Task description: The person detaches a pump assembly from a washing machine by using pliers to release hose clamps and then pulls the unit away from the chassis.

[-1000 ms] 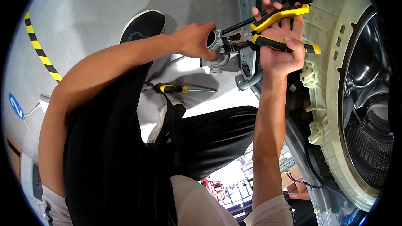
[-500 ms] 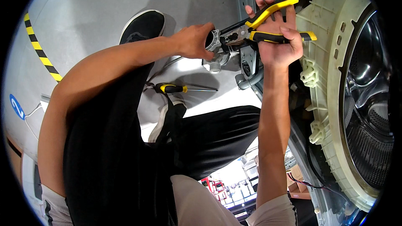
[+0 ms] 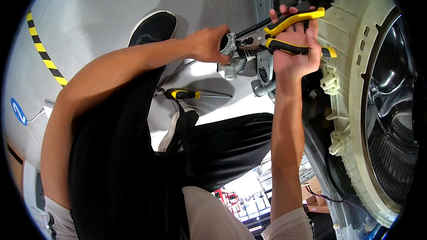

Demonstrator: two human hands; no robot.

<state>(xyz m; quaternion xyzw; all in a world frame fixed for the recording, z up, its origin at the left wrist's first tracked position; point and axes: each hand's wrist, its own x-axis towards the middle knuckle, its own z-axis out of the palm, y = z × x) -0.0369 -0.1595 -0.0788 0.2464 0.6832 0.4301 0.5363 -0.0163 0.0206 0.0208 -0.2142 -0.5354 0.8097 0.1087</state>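
My left hand (image 3: 210, 44) is closed round a grey plastic part with a threaded spout, which looks like a pump housing (image 3: 228, 58). In my right hand (image 3: 293, 58) are pliers (image 3: 282, 46) with yellow-and-black handles. The handles stand spread apart, the thumb bent over the lower one and the fingers behind the upper one. Their metal jaws (image 3: 253, 41) point left at the dark fittings on the housing's right side. Whether the jaws grip anything there, I cannot tell. A black hose (image 3: 253, 27) runs behind the jaws.
On the floor by my shoe lies a screwdriver (image 3: 195, 94) with a yellow-and-black handle. To the right stands an opened washing machine with its pale plastic tub (image 3: 351, 106) and metal drum (image 3: 391, 146). A grey elbow pipe (image 3: 264, 89) sits below the pliers. Striped tape (image 3: 44, 58) marks the left floor.
The pliers have tilted clockwise and dropped slightly with my right hand, their jaws now showing more plainly beside the housing. My left hand and the housing have barely shifted.
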